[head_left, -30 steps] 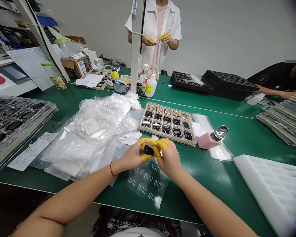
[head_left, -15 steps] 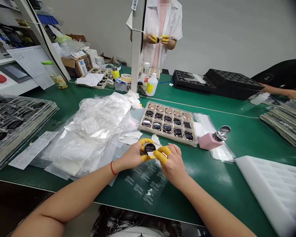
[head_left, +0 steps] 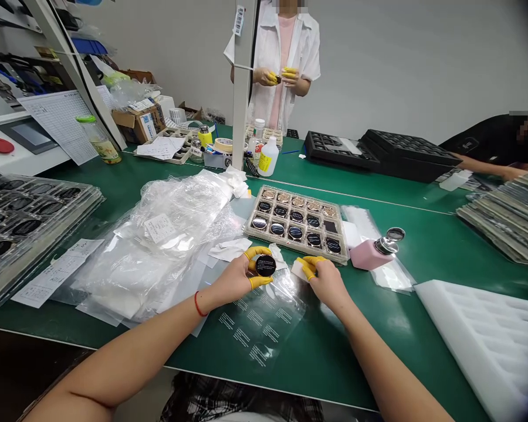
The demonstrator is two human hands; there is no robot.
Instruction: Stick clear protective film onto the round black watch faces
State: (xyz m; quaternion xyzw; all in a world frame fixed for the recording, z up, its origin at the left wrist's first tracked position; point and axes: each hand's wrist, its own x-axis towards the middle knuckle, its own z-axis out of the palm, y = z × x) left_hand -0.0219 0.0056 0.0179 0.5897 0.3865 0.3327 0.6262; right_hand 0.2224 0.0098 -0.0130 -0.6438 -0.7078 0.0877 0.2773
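Left hand (head_left: 235,278): grasps the disc by its edges, thumb on the near side and fingers on the far side; a red band (head_left: 198,305) rings the wrist.
Right hand (head_left: 329,282): pinches a small white pad (head_left: 298,269) at the fingertips, just right of the disc and apart from it.
Finger covers (head_left: 260,282): yellow, worn on both hands.
Disc (head_left: 266,265): black with white print, its printed face toward the camera; it is in the left hand, on the near side of the tray.
Sheet (head_left: 253,328): clear, with blocks of white text, lying on the green table (head_left: 356,351) on the near side of the hands.
Tray (head_left: 290,246): on the far side of the hands, a gold-toned row at the far side and dark discs in the two nearer rows; a dark square ends the middle row at right.
Tissue (head_left: 229,249): crumpled, near the left hand.
Bags (head_left: 158,193): clear plastic, heaped left of the tray.
Pink bottle (head_left: 369,255): metal-topped, just right of the tray.
Foam (head_left: 475,340): white and ridged, near right.
Trays (head_left: 90,202): stacked at left, the top one holding dark discs.
Co-worker (head_left: 310,47): across the table in a white shirt, both hands around a small dark thing.
Second co-worker (head_left: 479,135): far right, a black sleeve and a forearm showing.
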